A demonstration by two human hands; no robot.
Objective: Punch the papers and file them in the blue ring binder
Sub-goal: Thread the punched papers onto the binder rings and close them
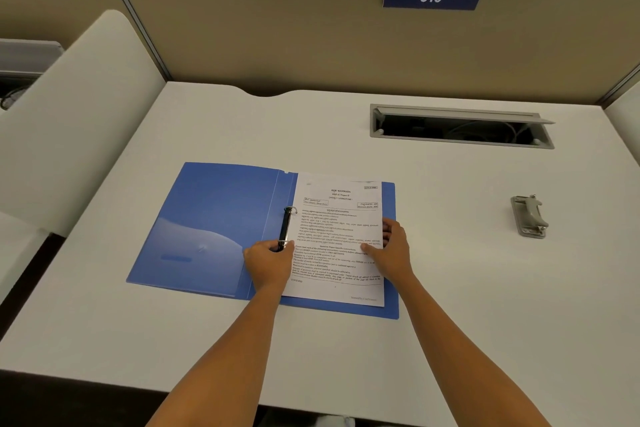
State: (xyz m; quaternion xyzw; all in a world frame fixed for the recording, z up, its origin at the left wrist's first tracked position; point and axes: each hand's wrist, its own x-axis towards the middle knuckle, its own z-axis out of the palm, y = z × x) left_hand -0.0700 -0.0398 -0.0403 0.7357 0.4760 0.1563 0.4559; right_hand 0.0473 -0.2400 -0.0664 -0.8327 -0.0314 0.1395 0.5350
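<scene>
Currently the blue ring binder (207, 229) lies open flat on the white desk (450, 270). Printed papers (337, 239) rest on its right half, left edge at the black ring mechanism (286, 227). Left hand (268, 262) is curled around the near end of the mechanism, fingers closed on it. Right hand (391, 248) grips the papers' right edge, thumb on top. Metal hole punch (529, 217) sits well apart to the right, near the cable tray (460, 126).
</scene>
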